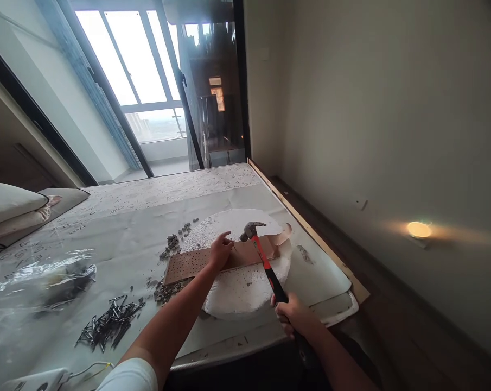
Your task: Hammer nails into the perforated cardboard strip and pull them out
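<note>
Far left there's a pillow point(9, 203) at the edge of the bed point(119, 222), which is covered with a pale sheet, and a crumpled clear plastic bag point(45, 282) lies in front of it. Next over sits a pile of dark nails point(109, 323), loose and spread out, with smaller heaps of bits point(170, 247) further back. Then the brown perforated board point(192, 263) lies flat across a round white foam slab point(245, 282). The left hand point(221, 251) rests on the board with fingertips pinched together near its top edge, seemingly on a nail, though that's too small to make out for sure. Just right of it is the hammer point(265, 260), red and black handle, head hovering just above the board beside those fingers. The right hand point(294, 315) is closed tight around the bottom of the handle. Along the right runs a wooden bed rail point(310, 231), and a small lamp point(419, 229) glows on the wall.
</note>
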`<action>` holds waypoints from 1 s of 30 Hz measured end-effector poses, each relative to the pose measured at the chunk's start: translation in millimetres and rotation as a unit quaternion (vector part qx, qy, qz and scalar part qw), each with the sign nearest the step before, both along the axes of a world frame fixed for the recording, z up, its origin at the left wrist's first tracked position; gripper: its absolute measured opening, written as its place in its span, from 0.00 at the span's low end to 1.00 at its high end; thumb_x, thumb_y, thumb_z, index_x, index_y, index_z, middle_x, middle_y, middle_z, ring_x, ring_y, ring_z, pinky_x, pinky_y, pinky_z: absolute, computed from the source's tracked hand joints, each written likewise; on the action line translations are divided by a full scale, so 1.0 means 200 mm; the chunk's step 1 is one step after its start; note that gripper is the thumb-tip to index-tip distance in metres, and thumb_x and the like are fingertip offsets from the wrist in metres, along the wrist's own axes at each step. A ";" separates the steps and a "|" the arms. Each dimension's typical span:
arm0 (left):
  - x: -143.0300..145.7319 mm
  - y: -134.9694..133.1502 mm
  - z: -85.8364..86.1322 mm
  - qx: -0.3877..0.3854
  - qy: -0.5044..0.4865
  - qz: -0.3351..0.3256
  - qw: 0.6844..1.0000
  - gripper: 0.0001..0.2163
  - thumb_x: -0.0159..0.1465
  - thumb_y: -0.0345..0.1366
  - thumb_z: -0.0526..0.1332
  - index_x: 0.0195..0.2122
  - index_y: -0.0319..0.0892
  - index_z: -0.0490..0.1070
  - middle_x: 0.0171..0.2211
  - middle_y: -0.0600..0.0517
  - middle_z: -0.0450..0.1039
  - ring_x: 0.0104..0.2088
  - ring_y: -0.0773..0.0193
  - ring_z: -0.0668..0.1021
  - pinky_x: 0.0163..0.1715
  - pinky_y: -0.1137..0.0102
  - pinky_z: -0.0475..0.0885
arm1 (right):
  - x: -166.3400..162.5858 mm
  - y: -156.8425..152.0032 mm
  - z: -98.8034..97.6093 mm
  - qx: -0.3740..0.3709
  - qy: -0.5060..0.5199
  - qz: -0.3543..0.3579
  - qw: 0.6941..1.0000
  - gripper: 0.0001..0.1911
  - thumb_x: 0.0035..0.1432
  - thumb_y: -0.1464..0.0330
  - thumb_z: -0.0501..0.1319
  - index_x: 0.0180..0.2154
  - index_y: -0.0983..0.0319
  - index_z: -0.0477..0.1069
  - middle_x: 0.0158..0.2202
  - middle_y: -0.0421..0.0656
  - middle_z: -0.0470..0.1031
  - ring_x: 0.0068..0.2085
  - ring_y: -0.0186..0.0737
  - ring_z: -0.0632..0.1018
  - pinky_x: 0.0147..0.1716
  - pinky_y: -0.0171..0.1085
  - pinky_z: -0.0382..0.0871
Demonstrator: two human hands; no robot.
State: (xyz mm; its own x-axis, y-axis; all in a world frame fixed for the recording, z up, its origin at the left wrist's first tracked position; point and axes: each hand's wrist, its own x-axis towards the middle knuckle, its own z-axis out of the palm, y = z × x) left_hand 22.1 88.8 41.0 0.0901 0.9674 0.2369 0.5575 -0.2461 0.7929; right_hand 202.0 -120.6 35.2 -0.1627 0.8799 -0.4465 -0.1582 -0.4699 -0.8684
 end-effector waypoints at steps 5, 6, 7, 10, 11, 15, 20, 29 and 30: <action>-0.01 0.00 -0.01 0.000 0.001 -0.002 1.000 0.20 0.53 0.33 0.59 0.48 0.42 0.69 0.26 0.55 0.72 0.29 0.67 0.74 0.31 0.72 0.66 | 0.00 0.00 0.02 0.008 0.007 0.009 1.000 0.11 0.37 0.68 0.51 0.30 0.59 0.57 0.11 0.26 0.50 0.10 0.25 0.53 0.07 0.29 0.51; -0.01 0.00 -0.01 0.002 -0.002 -0.002 1.000 0.20 0.53 0.33 0.59 0.48 0.43 0.69 0.26 0.55 0.72 0.29 0.67 0.74 0.31 0.72 0.66 | 0.00 0.00 0.02 0.005 0.008 0.007 1.000 0.11 0.37 0.68 0.51 0.30 0.59 0.57 0.11 0.26 0.50 0.10 0.26 0.53 0.07 0.29 0.51; -0.01 0.00 -0.02 0.004 -0.006 -0.001 1.000 0.20 0.53 0.33 0.59 0.48 0.43 0.69 0.26 0.55 0.73 0.29 0.67 0.74 0.32 0.72 0.66 | 0.00 0.00 0.01 0.001 0.009 0.004 1.000 0.11 0.37 0.68 0.51 0.30 0.59 0.57 0.11 0.26 0.49 0.10 0.26 0.53 0.07 0.29 0.51; -0.01 0.01 -0.03 0.007 -0.011 -0.001 1.000 0.19 0.53 0.33 0.59 0.48 0.43 0.69 0.27 0.55 0.73 0.29 0.67 0.74 0.31 0.73 0.66 | 0.00 0.00 0.00 -0.005 0.011 0.003 1.000 0.12 0.36 0.68 0.51 0.30 0.59 0.57 0.11 0.26 0.50 0.10 0.26 0.53 0.07 0.29 0.50; -0.01 0.01 -0.04 0.008 -0.011 -0.001 1.000 0.19 0.53 0.33 0.59 0.47 0.44 0.70 0.27 0.55 0.73 0.29 0.67 0.74 0.31 0.73 0.66 | -0.01 0.00 0.00 -0.005 0.010 0.004 1.000 0.12 0.37 0.68 0.51 0.30 0.59 0.57 0.11 0.26 0.50 0.10 0.26 0.53 0.07 0.29 0.50; -0.02 0.01 -0.05 0.007 -0.012 0.008 1.000 0.18 0.54 0.33 0.59 0.47 0.43 0.70 0.27 0.55 0.73 0.29 0.67 0.74 0.30 0.73 0.66 | -0.01 0.00 -0.01 -0.006 0.003 0.006 1.000 0.12 0.38 0.68 0.51 0.31 0.59 0.57 0.12 0.26 0.49 0.10 0.25 0.52 0.08 0.29 0.49; -0.01 0.00 -0.05 0.014 -0.001 0.006 1.000 0.18 0.54 0.32 0.59 0.46 0.43 0.70 0.26 0.55 0.73 0.29 0.67 0.74 0.31 0.73 0.66 | -0.02 0.00 -0.01 -0.010 -0.005 0.008 1.000 0.12 0.37 0.67 0.50 0.31 0.59 0.56 0.12 0.26 0.49 0.11 0.25 0.52 0.09 0.28 0.48; 0.00 -0.03 -0.07 0.039 -0.009 0.006 0.999 0.20 0.53 0.28 0.58 0.48 0.43 0.68 0.24 0.56 0.72 0.28 0.67 0.74 0.32 0.72 0.67 | -0.03 -0.03 -0.02 0.002 -0.087 -0.002 0.996 0.13 0.38 0.66 0.50 0.32 0.59 0.56 0.11 0.26 0.48 0.11 0.26 0.49 0.08 0.28 0.48; -0.01 -0.04 -0.07 0.041 -0.013 0.004 0.999 0.20 0.53 0.28 0.58 0.48 0.42 0.68 0.24 0.56 0.71 0.27 0.67 0.73 0.32 0.72 0.67 | -0.02 -0.03 0.01 0.007 -0.098 0.006 0.995 0.13 0.38 0.66 0.50 0.31 0.59 0.56 0.11 0.26 0.47 0.11 0.26 0.49 0.08 0.28 0.48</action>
State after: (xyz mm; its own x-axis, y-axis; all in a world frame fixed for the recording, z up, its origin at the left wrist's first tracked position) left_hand 20.8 81.7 26.0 0.0754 0.9452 0.3176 0.5393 -0.3066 0.7843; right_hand 198.1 -126.0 36.5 -0.0834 0.8844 -0.4593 0.0210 -0.4592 -0.8881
